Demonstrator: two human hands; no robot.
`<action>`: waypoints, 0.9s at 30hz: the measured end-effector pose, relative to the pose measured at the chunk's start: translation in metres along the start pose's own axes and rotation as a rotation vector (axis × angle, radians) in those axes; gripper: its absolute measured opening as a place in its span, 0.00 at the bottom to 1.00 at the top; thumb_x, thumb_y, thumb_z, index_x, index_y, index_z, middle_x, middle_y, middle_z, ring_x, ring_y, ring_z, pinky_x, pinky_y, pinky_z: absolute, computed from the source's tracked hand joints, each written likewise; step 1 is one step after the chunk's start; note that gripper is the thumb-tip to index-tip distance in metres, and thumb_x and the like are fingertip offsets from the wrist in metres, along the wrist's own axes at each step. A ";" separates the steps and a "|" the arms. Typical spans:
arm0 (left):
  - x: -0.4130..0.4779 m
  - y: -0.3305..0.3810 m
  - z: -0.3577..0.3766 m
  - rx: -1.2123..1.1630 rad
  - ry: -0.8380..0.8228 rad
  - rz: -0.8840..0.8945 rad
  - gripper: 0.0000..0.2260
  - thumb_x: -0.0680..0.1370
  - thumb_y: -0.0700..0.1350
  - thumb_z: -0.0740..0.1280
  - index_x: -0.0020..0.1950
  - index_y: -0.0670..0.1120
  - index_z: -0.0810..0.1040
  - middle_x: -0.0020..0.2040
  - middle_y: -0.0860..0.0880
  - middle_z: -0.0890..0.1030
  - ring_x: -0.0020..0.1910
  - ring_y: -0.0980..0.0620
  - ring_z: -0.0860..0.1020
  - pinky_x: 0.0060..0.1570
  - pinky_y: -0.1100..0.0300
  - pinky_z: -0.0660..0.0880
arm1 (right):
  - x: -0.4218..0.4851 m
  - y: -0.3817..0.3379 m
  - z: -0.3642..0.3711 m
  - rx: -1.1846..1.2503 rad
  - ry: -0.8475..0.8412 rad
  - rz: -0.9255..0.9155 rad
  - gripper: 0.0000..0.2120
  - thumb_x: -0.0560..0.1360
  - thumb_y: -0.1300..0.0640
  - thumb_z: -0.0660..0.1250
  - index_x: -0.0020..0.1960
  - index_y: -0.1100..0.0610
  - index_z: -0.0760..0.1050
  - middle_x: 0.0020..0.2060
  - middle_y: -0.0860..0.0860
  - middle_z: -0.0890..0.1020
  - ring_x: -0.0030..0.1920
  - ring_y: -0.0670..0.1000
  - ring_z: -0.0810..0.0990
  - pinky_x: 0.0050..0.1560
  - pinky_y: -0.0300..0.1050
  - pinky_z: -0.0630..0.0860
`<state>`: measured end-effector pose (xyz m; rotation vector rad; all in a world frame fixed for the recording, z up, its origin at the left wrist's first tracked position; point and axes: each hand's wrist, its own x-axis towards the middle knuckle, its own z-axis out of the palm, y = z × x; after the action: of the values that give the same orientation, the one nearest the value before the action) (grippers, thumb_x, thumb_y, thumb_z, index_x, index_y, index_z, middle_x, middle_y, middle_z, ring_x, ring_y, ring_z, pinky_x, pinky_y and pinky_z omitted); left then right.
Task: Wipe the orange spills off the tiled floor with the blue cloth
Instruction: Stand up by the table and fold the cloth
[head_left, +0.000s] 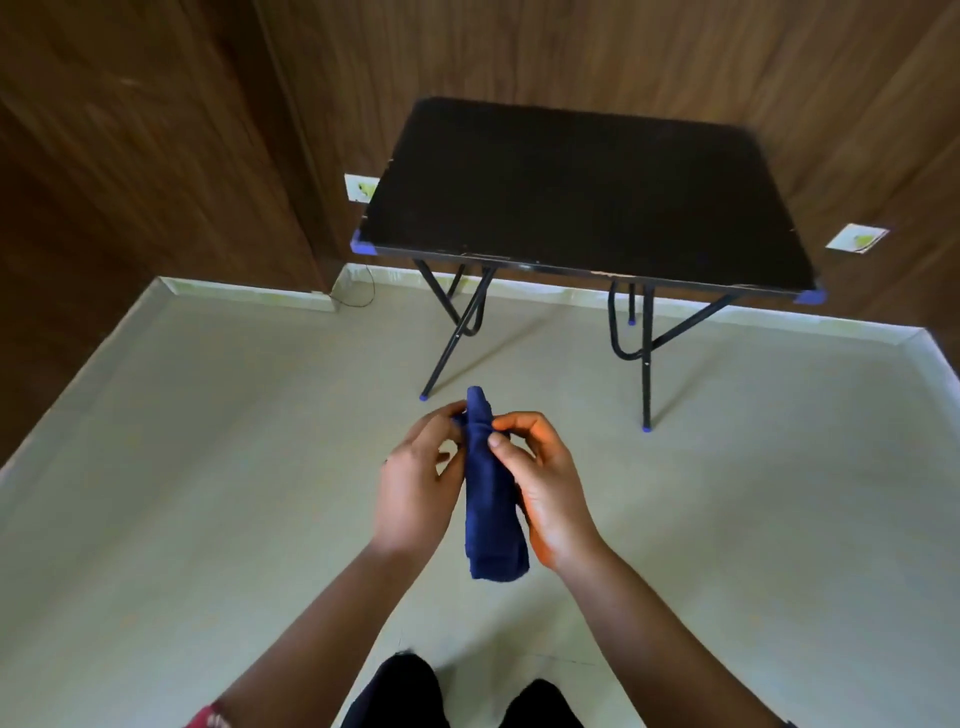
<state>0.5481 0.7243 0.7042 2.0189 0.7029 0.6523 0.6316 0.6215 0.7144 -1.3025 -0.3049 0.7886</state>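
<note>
The blue cloth (488, 493) hangs bunched in a long roll between both hands, above the pale tiled floor (208, 467). My left hand (415, 488) pinches its upper part from the left. On the right side, my right hand (545, 483) grips it with thumb and fingers near the top. The cloth's lower end dangles free below the palms. I see no orange spill on the floor in this view.
A black folding table (587, 197) with blue corner caps and thin metal legs stands ahead against the wood-panelled walls (130, 156). Two white wall sockets (360, 187) sit beside it. A thin wire (363, 296) lies at the floor's corner. My dark trouser legs (400, 696) show at the bottom.
</note>
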 end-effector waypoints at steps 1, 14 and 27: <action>-0.002 0.020 -0.006 0.014 -0.009 0.030 0.10 0.74 0.34 0.67 0.48 0.49 0.78 0.58 0.58 0.80 0.52 0.60 0.79 0.49 0.56 0.79 | -0.011 -0.019 -0.005 -0.014 0.026 -0.019 0.02 0.77 0.65 0.65 0.50 0.62 0.74 0.45 0.48 0.84 0.47 0.48 0.83 0.46 0.40 0.77; 0.001 0.114 -0.024 0.216 0.020 0.292 0.04 0.78 0.40 0.66 0.46 0.49 0.75 0.61 0.57 0.80 0.57 0.59 0.78 0.53 0.62 0.75 | -0.038 -0.129 -0.079 -0.949 0.109 -0.571 0.03 0.79 0.51 0.59 0.50 0.49 0.70 0.39 0.43 0.78 0.40 0.49 0.77 0.45 0.53 0.75; 0.000 0.135 0.014 0.013 -0.198 0.236 0.07 0.78 0.48 0.66 0.47 0.55 0.67 0.32 0.53 0.71 0.29 0.56 0.69 0.33 0.63 0.66 | -0.046 -0.184 -0.139 -0.408 -0.060 -0.130 0.09 0.78 0.52 0.66 0.42 0.53 0.80 0.37 0.46 0.84 0.42 0.43 0.80 0.53 0.43 0.74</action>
<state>0.5881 0.6548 0.8132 2.1620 0.3563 0.5718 0.7486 0.4773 0.8595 -1.6229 -0.6163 0.6764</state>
